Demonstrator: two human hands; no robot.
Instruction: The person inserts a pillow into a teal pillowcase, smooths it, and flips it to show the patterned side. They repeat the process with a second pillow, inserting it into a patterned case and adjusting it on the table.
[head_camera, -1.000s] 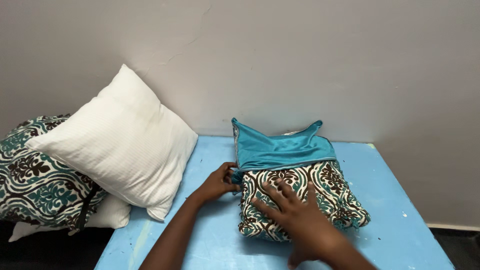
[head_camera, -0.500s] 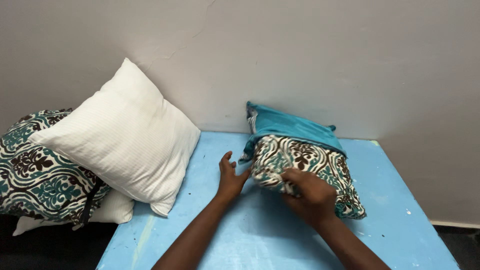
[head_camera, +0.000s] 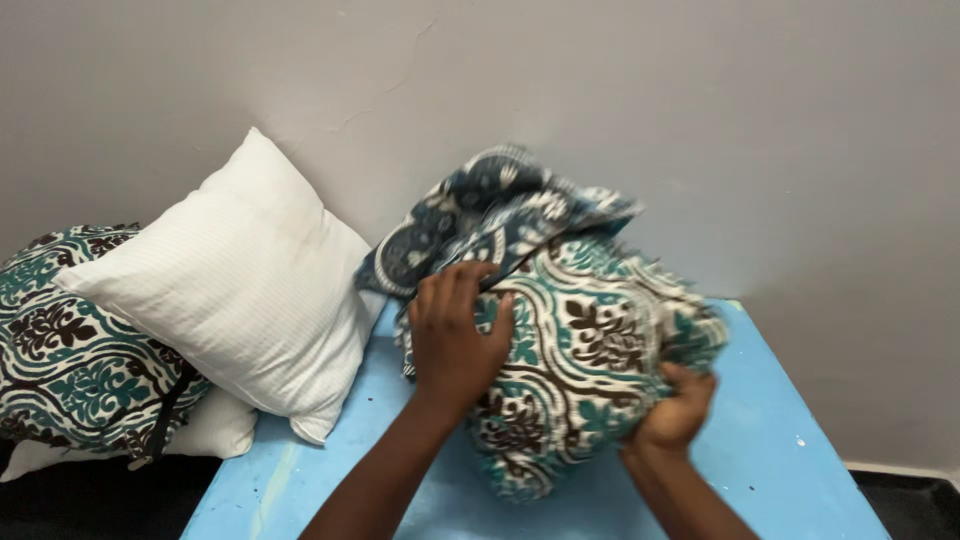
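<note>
Half a second ago the patterned cushion (head_camera: 575, 350) lay flat on the blue bench (head_camera: 780, 470) with its teal inner side folded over the top; now it is lifted and tipped up on its near edge, and the loose cover flap (head_camera: 480, 220) has swung over toward the wall, blurred with motion.

Nearest, the right hand (head_camera: 675, 410) cups the cushion's lower right corner from beneath, its grip closed on fabric and filling together. The left hand (head_camera: 455, 335) presses flat against the left face, fingers curled over the cover's opening edge and closed on it.

Judging from this, the cover goes on best if the lower hand keeps the filling pushed deep into the corner while the upper hand draws the opening edge evenly, not by one point, so the pattern does not bunch.

There is bare bench in front of and to the right of the cushion. The bench's right and near edges are close, so the cushion should stay over the middle. To the left, a white pillow (head_camera: 235, 290) leans just beside the flap, over another patterned cushion (head_camera: 75, 350). The grey wall (head_camera: 760, 140) stands right behind.
</note>
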